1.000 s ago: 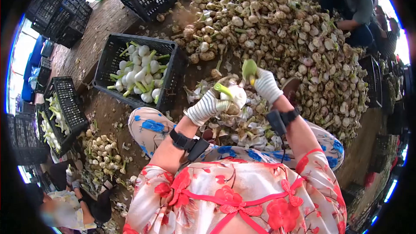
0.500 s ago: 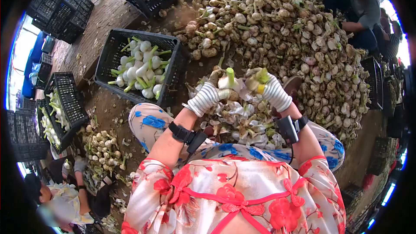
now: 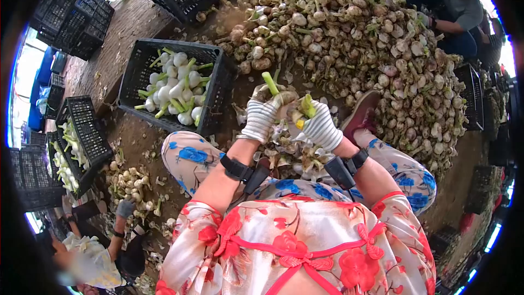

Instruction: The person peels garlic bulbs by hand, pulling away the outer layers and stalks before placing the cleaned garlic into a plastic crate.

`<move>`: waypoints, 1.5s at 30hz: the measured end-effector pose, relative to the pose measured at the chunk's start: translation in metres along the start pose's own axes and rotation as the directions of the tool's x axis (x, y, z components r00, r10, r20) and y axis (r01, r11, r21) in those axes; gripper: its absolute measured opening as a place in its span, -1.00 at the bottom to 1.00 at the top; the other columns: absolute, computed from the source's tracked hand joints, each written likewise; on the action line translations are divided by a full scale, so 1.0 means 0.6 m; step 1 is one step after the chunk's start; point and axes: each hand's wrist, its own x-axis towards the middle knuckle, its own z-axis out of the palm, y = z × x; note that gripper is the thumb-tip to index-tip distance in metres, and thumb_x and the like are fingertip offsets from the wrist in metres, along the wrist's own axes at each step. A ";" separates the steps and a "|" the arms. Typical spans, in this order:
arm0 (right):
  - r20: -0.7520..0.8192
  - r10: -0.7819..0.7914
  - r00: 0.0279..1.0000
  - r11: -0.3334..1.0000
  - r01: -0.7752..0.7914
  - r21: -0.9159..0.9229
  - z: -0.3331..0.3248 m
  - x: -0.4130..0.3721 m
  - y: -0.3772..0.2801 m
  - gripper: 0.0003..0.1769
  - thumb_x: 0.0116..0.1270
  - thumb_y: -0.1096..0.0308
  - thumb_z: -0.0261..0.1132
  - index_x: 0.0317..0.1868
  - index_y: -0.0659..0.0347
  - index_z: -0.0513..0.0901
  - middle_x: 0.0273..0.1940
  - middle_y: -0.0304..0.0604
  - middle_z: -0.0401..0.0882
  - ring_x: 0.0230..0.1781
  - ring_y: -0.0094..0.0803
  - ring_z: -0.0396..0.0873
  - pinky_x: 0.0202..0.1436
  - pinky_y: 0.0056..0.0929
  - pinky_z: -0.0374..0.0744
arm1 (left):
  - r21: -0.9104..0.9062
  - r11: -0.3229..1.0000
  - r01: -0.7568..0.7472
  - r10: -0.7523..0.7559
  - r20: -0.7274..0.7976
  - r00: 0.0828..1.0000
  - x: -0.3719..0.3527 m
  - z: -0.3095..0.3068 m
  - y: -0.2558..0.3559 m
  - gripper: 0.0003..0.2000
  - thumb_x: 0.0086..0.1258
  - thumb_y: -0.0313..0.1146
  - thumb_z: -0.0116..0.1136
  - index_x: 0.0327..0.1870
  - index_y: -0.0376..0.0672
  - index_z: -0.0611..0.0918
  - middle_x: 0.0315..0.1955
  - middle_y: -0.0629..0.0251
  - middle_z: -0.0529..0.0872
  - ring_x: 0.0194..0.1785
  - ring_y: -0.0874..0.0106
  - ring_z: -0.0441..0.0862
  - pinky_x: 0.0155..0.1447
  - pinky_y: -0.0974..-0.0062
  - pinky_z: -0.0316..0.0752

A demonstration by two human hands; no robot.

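My left hand (image 3: 262,110), in a striped, soiled glove, is wrapped round a garlic bulb (image 3: 285,97) whose green stem points up and left. Against that bulb from the right presses my right hand (image 3: 319,123), gloved the same way and closed. Something yellow shows at its fingers, beside a piece of green stem (image 3: 308,106); the exact object in its grip is too small to make out. Loose peeled skins (image 3: 297,155) lie below both hands. Up and left stands a black crate (image 3: 218,84) holding cleaned white garlic (image 3: 177,84) with green stems.
A large heap of unpeeled garlic (image 3: 349,33) spreads ahead and right. More black crates (image 3: 90,131) stand left. My shoe (image 3: 363,110) rests beside the heap. Co-workers sit at lower left (image 3: 93,257) and upper right (image 3: 464,11). A small garlic pile (image 3: 131,186) lies left.
My hands have come closer together, the right one moving left and down. The bulb's stem now leans left. The lower-left co-worker's hands have moved apart, one reaching to the small pile.
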 end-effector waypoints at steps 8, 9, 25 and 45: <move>0.305 0.521 0.797 0.418 0.073 -0.905 -0.114 0.013 0.110 -0.41 -0.01 0.20 0.29 0.10 0.11 0.43 -0.14 0.12 0.54 -0.15 -0.01 0.53 -0.10 -0.33 0.51 | -0.322 0.947 0.006 -0.013 -0.020 1.000 0.001 0.004 0.043 -0.78 0.17 -0.52 0.19 -0.14 -0.23 0.57 -0.33 0.30 0.64 -0.31 0.50 0.59 -0.15 0.55 0.55; 0.372 0.521 0.768 0.533 0.047 -0.845 -0.112 0.005 0.069 -0.28 0.02 0.20 0.29 0.22 0.16 0.29 -0.03 0.11 0.51 -0.05 -0.16 0.52 0.01 -0.40 0.46 | -0.363 0.931 0.044 -0.053 -0.016 0.998 0.006 -0.002 0.046 -0.76 0.18 -0.54 0.16 -0.09 -0.23 0.55 -0.32 0.29 0.63 -0.29 0.48 0.59 -0.15 0.54 0.55; 0.189 -0.265 0.946 0.733 0.325 -0.597 0.009 0.010 -0.033 -0.82 0.11 0.33 0.27 -0.38 0.29 0.53 -0.54 0.00 0.52 -0.60 -0.37 0.48 -0.54 -0.36 0.42 | -0.208 0.978 -0.035 -0.040 -0.345 0.938 0.001 0.018 0.009 -0.82 0.30 -0.30 0.10 -0.20 -0.19 0.55 -0.34 0.35 0.62 -0.31 0.48 0.58 -0.24 0.54 0.53; 0.422 -0.145 0.895 0.866 0.321 -0.384 0.038 -0.011 -0.014 -0.85 0.04 0.41 0.27 -0.32 0.20 0.56 -0.46 0.00 0.54 -0.45 -0.14 0.54 -0.36 -0.35 0.50 | -0.624 0.670 0.402 -0.488 0.038 0.872 0.010 -0.006 0.025 -0.61 0.16 0.07 0.14 -0.39 -0.14 0.58 -0.53 0.29 0.62 -0.46 0.34 0.59 -0.34 0.40 0.56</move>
